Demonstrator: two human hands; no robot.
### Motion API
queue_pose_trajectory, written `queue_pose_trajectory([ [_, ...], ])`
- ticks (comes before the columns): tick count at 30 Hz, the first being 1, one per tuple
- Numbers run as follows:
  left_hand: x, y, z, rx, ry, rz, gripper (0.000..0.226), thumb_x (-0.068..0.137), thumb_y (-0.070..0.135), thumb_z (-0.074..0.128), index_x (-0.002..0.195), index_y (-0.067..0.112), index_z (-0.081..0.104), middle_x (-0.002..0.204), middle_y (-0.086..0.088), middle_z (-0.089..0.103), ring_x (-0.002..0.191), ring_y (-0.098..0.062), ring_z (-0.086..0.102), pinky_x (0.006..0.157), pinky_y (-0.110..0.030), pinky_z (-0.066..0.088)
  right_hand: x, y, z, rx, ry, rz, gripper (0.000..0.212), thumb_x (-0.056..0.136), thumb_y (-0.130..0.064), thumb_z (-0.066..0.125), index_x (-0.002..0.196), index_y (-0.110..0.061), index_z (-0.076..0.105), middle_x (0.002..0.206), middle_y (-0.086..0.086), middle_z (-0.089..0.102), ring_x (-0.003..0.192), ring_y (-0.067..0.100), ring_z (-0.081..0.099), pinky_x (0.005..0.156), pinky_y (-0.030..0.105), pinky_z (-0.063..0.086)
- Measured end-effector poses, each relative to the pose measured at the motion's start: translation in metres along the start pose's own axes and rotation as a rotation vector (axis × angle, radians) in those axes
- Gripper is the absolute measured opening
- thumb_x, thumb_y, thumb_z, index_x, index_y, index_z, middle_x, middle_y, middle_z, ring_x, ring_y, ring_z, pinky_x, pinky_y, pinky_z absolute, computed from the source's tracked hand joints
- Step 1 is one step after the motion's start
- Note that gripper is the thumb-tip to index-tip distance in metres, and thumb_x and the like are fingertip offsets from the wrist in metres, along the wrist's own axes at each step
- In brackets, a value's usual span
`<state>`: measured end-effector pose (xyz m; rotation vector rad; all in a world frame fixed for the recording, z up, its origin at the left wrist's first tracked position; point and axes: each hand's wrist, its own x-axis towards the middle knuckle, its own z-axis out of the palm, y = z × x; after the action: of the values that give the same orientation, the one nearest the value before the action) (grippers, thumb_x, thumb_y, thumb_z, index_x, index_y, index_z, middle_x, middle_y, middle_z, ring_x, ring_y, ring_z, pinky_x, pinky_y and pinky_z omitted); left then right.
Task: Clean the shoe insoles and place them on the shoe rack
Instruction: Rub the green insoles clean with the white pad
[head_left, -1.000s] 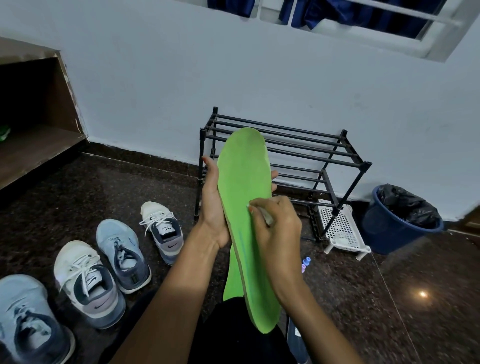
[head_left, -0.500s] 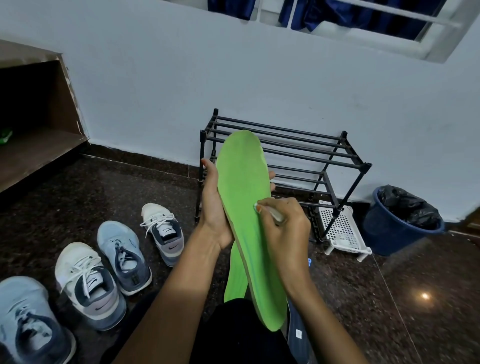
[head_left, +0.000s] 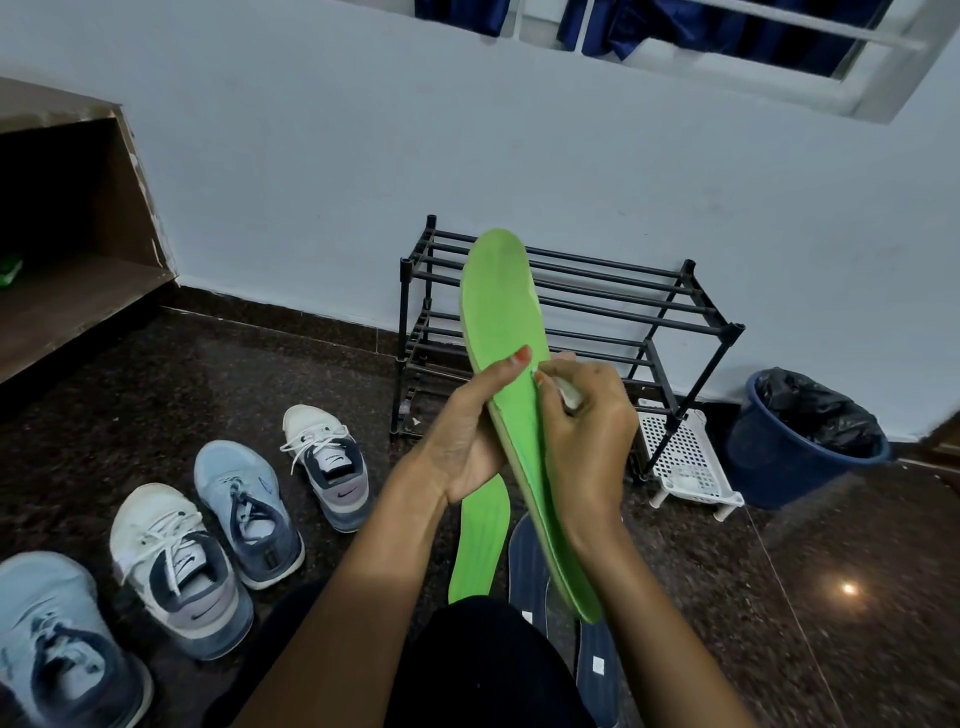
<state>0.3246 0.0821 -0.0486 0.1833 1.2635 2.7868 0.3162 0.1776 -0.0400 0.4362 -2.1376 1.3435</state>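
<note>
The green insole (head_left: 506, 332) is held in the air in front of the person, nearly upright and tilted, with the toe end up and far and the heel end down and near, above the lap. The left hand (head_left: 465, 441) has its grip closed around the middle of this insole: the thumb lies across the green face, and the fingers wrap behind, with one fingertip showing past the right edge. The right hand (head_left: 589, 436) has its grip closed on a small pale object (head_left: 569, 396), pinched between curled fingers and pressed against the right edge of the insole; what the object is cannot be told. A second green insole (head_left: 480, 545) lies flat on the floor (head_left: 857, 649) below the hands. Just to its right lies a dark blue insole (head_left: 522, 561), and another dark blue insole (head_left: 597, 691) lies nearer, partly hidden by the right forearm. The black shoe rack (head_left: 623, 306) stands beyond the hands against the wall (head_left: 363, 156), with two tiers of bars. On the floor to the left stand a white shoe (head_left: 324, 457), a light blue shoe (head_left: 249, 514), a second white shoe (head_left: 176, 566) and a second light blue shoe (head_left: 57, 644), in a row running from far to near. To the right of the rack stand a white perforated stand (head_left: 685, 462) and a blue bin (head_left: 789, 467) lined with a black bag. A wooden shelf (head_left: 67, 306) is at far left.
</note>
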Motion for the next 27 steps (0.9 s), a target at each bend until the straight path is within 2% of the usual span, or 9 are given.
queue_pose_trajectory([
  [2,-0.001,0.001,0.000,-0.051,0.063,0.017,0.048,0.078,0.046,0.060,0.097,0.004,0.074,0.105,-0.015,0.071,0.091,-0.022,0.070,0.075,-0.030,0.058,-0.004,0.000,0.001,-0.071,-0.041,-0.066,0.015,0.083,-0.002,0.064,0.097,-0.004,0.069,0.094,-0.001,0.053,0.092,0.015,0.055,0.085,0.031,0.047],
  [4,-0.001,0.002,-0.002,-0.121,0.098,0.024,0.056,0.085,0.049,0.043,0.099,0.003,0.072,0.105,-0.018,0.070,0.088,-0.024,0.070,0.077,-0.032,0.058,-0.009,0.000,-0.001,-0.094,-0.132,-0.103,0.022,0.084,-0.003,0.063,0.106,-0.005,0.067,0.099,-0.001,0.051,0.098,0.017,0.053,0.088,0.036,0.046],
  [7,-0.001,0.004,0.000,-0.139,0.076,0.042,0.071,0.078,0.064,0.038,0.098,0.006,0.075,0.111,-0.020,0.067,0.093,-0.028,0.068,0.084,-0.038,0.056,-0.010,0.000,-0.007,-0.066,-0.204,-0.118,0.026,0.085,0.003,0.058,0.109,-0.003,0.065,0.100,0.001,0.051,0.099,0.019,0.052,0.090,0.028,0.046],
  [11,0.000,0.001,0.000,-0.124,0.058,0.060,0.081,0.077,0.069,0.030,0.098,0.006,0.075,0.105,-0.018,0.069,0.091,-0.026,0.069,0.079,-0.037,0.058,-0.001,0.001,-0.010,-0.043,-0.129,-0.112,0.020,0.081,0.008,0.061,0.098,0.001,0.070,0.096,0.005,0.058,0.095,0.016,0.056,0.088,0.008,0.041],
  [15,-0.001,0.001,0.000,-0.131,0.073,0.071,0.090,0.076,0.072,0.029,0.122,0.001,0.059,0.126,-0.026,0.058,0.103,-0.030,0.065,0.082,-0.038,0.056,-0.004,0.000,-0.009,-0.045,-0.193,-0.159,0.017,0.077,0.006,0.066,0.091,-0.002,0.071,0.089,0.002,0.060,0.087,0.016,0.059,0.082,0.016,0.045],
  [18,-0.001,0.000,0.000,-0.124,0.077,0.079,0.088,0.079,0.073,0.025,0.120,0.003,0.060,0.125,-0.026,0.058,0.103,-0.031,0.064,0.084,-0.040,0.055,-0.007,0.000,-0.011,-0.035,-0.194,-0.148,0.020,0.078,0.006,0.065,0.095,-0.003,0.069,0.089,-0.002,0.058,0.084,0.009,0.056,0.078,0.005,0.041],
  [21,0.000,-0.002,0.000,-0.119,0.074,0.072,0.091,0.080,0.074,0.022,0.125,0.003,0.057,0.125,-0.024,0.060,0.107,-0.031,0.064,0.088,-0.042,0.054,0.000,0.001,-0.012,-0.109,-0.156,-0.143,0.026,0.081,0.004,0.064,0.107,0.001,0.065,0.092,0.001,0.055,0.085,0.016,0.056,0.078,0.001,0.037],
  [25,0.001,-0.004,-0.002,-0.111,0.090,0.088,0.088,0.085,0.074,0.016,0.115,0.006,0.064,0.112,-0.019,0.068,0.099,-0.028,0.067,0.084,-0.039,0.056,0.013,0.004,-0.013,-0.126,-0.112,-0.160,0.015,0.080,0.006,0.063,0.094,0.002,0.069,0.091,0.005,0.055,0.083,0.011,0.053,0.077,-0.001,0.036],
  [27,0.001,-0.004,-0.003,-0.127,0.086,0.086,0.093,0.083,0.076,0.016,0.120,0.003,0.061,0.117,-0.021,0.065,0.104,-0.029,0.065,0.087,-0.040,0.055,0.008,0.003,-0.012,-0.136,-0.147,-0.181,0.014,0.080,0.005,0.065,0.092,0.002,0.070,0.088,0.003,0.056,0.082,0.012,0.054,0.075,0.002,0.038],
])
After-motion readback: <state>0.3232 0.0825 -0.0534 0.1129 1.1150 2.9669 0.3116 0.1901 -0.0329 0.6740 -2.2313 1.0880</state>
